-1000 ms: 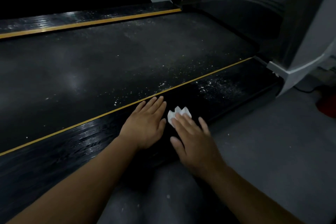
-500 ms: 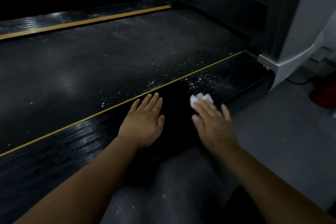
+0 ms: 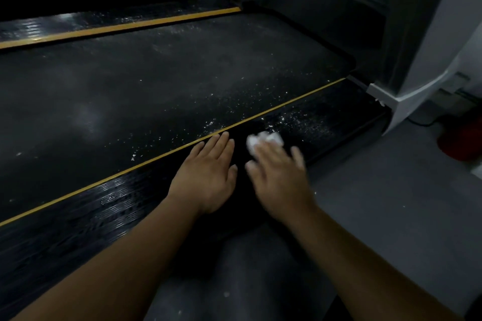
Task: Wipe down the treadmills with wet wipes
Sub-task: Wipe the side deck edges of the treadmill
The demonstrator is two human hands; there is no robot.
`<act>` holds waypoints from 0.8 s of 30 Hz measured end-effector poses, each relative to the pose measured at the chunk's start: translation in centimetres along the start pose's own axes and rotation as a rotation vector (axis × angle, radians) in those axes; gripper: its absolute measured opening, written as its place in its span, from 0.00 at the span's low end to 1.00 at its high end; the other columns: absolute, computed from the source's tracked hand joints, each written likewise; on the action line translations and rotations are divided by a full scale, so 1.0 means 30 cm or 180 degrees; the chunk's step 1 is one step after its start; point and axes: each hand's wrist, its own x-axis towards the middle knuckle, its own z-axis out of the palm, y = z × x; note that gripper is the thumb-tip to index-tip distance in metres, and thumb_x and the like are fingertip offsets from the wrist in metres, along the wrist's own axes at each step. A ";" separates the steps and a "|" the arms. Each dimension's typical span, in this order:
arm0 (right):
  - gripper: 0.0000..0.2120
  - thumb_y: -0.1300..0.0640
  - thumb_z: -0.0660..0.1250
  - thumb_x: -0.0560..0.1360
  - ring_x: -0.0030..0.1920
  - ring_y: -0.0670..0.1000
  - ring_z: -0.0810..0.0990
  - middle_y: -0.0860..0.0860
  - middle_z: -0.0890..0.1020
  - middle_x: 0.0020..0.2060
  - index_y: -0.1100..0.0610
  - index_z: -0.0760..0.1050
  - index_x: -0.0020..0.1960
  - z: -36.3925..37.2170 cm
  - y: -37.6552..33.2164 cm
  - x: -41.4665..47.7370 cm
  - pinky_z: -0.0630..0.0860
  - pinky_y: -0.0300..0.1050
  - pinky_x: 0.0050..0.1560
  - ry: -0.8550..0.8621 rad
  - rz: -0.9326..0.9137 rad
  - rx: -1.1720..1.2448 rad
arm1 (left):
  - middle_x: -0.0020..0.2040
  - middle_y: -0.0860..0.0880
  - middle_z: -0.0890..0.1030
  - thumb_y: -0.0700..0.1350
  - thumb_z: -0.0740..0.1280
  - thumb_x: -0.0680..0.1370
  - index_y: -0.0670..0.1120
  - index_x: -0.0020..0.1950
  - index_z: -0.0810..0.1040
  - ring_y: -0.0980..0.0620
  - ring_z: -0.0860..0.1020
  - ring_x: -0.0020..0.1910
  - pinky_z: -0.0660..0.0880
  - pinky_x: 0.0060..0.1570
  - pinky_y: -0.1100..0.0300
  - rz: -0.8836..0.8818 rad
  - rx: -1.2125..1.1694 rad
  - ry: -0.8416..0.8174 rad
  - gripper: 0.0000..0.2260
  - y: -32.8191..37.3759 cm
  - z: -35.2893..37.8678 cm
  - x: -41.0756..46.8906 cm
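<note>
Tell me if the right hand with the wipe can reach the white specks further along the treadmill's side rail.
Probably yes. The right hand presses the wet wipe on the side rail, the white specks lie just ahead of it, and nothing stands between.

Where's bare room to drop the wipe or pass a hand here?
Free: belt between the yellow stripes, dusty but bare; side rail left of the left hand; grey floor right of the rail. Crowded: mid-rail, where the right hand presses the wipe.
</note>
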 end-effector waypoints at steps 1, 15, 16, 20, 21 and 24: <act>0.27 0.43 0.48 0.81 0.76 0.48 0.65 0.47 0.70 0.75 0.51 0.71 0.75 0.020 -0.041 -0.028 0.57 0.60 0.74 0.0010 -0.0301 0.0070 | 0.83 0.51 0.44 0.61 0.30 0.73 0.49 0.84 0.48 0.55 0.43 0.82 0.41 0.79 0.56 0.0008 -0.0028 0.0000 0.40 -0.002 0.002 0.006; 0.31 0.38 0.45 0.80 0.76 0.47 0.64 0.49 0.68 0.76 0.52 0.70 0.75 -0.019 0.060 0.020 0.51 0.55 0.77 -0.0334 -0.0417 -0.0069 | 0.84 0.50 0.48 0.61 0.31 0.72 0.48 0.83 0.50 0.55 0.45 0.82 0.39 0.78 0.60 0.0152 -0.0113 0.0006 0.42 -0.028 0.001 0.067; 0.30 0.39 0.47 0.81 0.75 0.47 0.66 0.49 0.70 0.75 0.52 0.71 0.74 -0.021 0.095 0.019 0.53 0.54 0.76 -0.0236 -0.0500 -0.0136 | 0.84 0.50 0.48 0.61 0.32 0.73 0.48 0.83 0.50 0.55 0.45 0.82 0.39 0.78 0.60 0.0155 -0.0107 0.0036 0.40 -0.027 0.002 0.072; 0.33 0.37 0.40 0.79 0.79 0.45 0.58 0.45 0.63 0.79 0.47 0.64 0.77 -0.047 0.195 0.179 0.49 0.57 0.77 -0.0524 0.0276 -0.0203 | 0.84 0.50 0.46 0.58 0.37 0.78 0.48 0.84 0.48 0.55 0.44 0.82 0.40 0.79 0.59 0.0141 -0.0136 0.0013 0.34 -0.024 0.000 0.071; 0.33 0.38 0.39 0.79 0.79 0.45 0.56 0.45 0.61 0.79 0.47 0.62 0.78 -0.041 0.181 0.225 0.47 0.58 0.77 -0.0599 0.0388 -0.0173 | 0.84 0.50 0.46 0.59 0.36 0.77 0.48 0.84 0.49 0.54 0.44 0.82 0.40 0.79 0.59 0.0156 -0.0127 0.0006 0.35 -0.024 -0.002 0.073; 0.34 0.37 0.37 0.78 0.79 0.43 0.54 0.43 0.60 0.79 0.46 0.60 0.79 -0.033 0.052 0.218 0.47 0.56 0.77 -0.0680 -0.0072 -0.0029 | 0.84 0.50 0.47 0.61 0.31 0.72 0.48 0.84 0.49 0.54 0.45 0.82 0.39 0.78 0.60 0.0184 -0.0079 0.0000 0.41 -0.024 -0.003 0.081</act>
